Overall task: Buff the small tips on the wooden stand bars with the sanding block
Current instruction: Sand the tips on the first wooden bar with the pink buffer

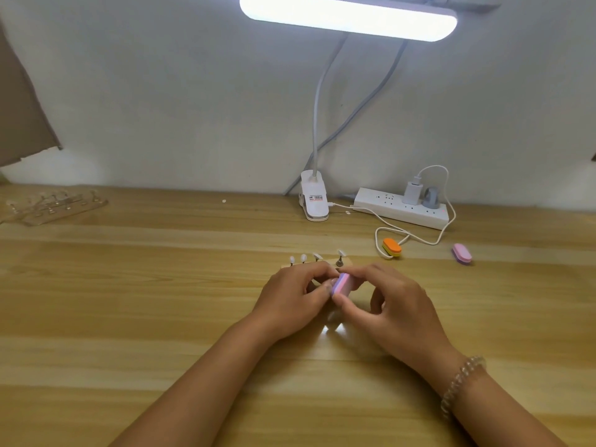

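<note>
A small wooden stand bar (332, 262) lies on the table just beyond my hands, with several white tips (317, 255) standing up on short pegs. My right hand (383, 304) pinches a pink and purple sanding block (342, 283) between thumb and fingers, right in front of the bar. My left hand (298, 298) is curled at the block's left side, fingers bent over something hidden beneath them, touching the block. The tip under the block is hidden by my fingers.
An orange and yellow sanding block (392, 247) and a pink one (462, 253) lie to the right. A clip lamp base (313, 201) and a white power strip (401, 208) with cables sit at the back. A clear stand (56, 206) with tips is far left.
</note>
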Available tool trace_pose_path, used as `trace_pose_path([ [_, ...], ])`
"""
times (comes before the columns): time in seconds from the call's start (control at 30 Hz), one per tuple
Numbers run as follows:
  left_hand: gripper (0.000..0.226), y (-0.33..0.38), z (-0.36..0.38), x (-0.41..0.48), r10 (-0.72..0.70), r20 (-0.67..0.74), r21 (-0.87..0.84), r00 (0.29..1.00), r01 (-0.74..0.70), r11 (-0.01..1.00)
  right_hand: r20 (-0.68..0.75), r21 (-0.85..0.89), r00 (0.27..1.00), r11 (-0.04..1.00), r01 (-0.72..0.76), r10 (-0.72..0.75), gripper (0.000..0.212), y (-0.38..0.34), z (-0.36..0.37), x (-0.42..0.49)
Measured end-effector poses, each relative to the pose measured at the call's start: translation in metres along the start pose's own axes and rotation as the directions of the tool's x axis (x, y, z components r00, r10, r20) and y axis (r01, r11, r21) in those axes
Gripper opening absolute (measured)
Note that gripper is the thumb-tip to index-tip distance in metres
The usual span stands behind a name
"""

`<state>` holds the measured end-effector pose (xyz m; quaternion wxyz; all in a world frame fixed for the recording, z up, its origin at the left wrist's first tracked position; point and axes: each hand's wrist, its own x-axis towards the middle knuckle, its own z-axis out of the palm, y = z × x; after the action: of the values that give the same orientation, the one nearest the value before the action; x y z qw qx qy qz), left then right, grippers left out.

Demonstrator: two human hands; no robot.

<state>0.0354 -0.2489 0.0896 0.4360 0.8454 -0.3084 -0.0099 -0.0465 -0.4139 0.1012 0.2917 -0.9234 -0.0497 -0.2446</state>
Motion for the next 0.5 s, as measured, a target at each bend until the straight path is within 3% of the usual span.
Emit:
trace_pose_path([
  [0.1,0.022,0.0014,0.0004,-0.0006,0.011,0.006,-0.002,1.0,-0.011,1.0,-0.081,0.025,0.991,0.995,-0.101,0.103,0.036,0.0069,-0.0016,0.0057],
  [0.23,0.022,-0.0002,-0.0004,-0.0007,0.006,0.004,-0.005,1.0,-0.006,1.0,0.001,-0.017,1.0,1.0,0.007,-0.007,0.04,0.0001,0.0003,-0.0007],
  [0.33,0.021,-0.0002,-0.0002,-0.0009,0.012,-0.002,-0.031,1.0,-0.012,0.999,-0.057,-0.027,0.994,0.995,-0.099,0.097,0.034,0.0032,-0.0007,0.0042],
  [0.5,0.015,0.0021,0.0016,-0.0011,-0.007,-0.044,-0.156,0.999,0.0,0.988,-0.045,-0.246,0.995,0.964,-0.099,0.091,0.017,0.0009,0.0023,-0.0008],
])
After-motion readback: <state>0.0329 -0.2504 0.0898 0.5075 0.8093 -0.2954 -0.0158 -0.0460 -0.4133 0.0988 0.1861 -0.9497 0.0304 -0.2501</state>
